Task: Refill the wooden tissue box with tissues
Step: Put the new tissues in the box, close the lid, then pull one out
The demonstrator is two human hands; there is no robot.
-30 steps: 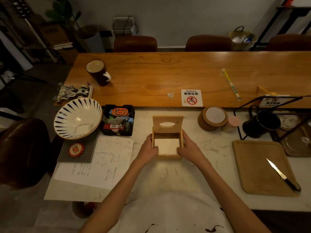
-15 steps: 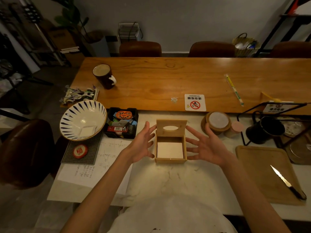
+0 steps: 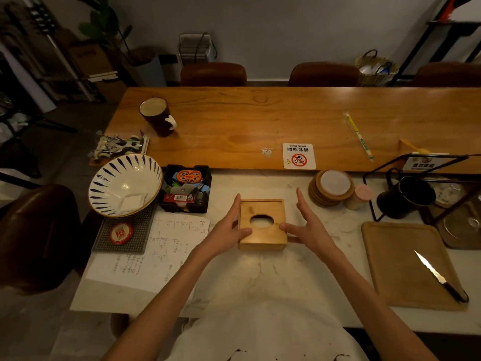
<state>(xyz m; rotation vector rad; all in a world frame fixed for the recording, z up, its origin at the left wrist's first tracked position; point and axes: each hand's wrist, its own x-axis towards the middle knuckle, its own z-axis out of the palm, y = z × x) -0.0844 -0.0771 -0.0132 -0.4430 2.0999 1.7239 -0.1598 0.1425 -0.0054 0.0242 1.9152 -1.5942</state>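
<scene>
The wooden tissue box (image 3: pixel 263 237) sits on the white marble counter, its lid down flat. White tissue (image 3: pixel 261 221) shows through the oval slot in the lid. My left hand (image 3: pixel 226 228) lies along the box's left side, fingers straight, thumb resting on the lid near the slot. My right hand (image 3: pixel 307 225) lies along the right side, fingers straight and pointing away, thumb touching the lid's right edge. Neither hand curls round the box.
A blue-striped bowl (image 3: pixel 124 184) and a black tray of small items (image 3: pixel 185 188) stand left of the box, with a written sheet (image 3: pixel 153 250) below. Coasters (image 3: pixel 331 187) and a black mug (image 3: pixel 406 197) stand right. A knife (image 3: pixel 440 276) lies on a wooden board (image 3: pixel 406 264).
The lid, upright before, is now down over the tissues. Both hands went from gripping the box sides, to spread open in the air, to resting on the lid.
</scene>
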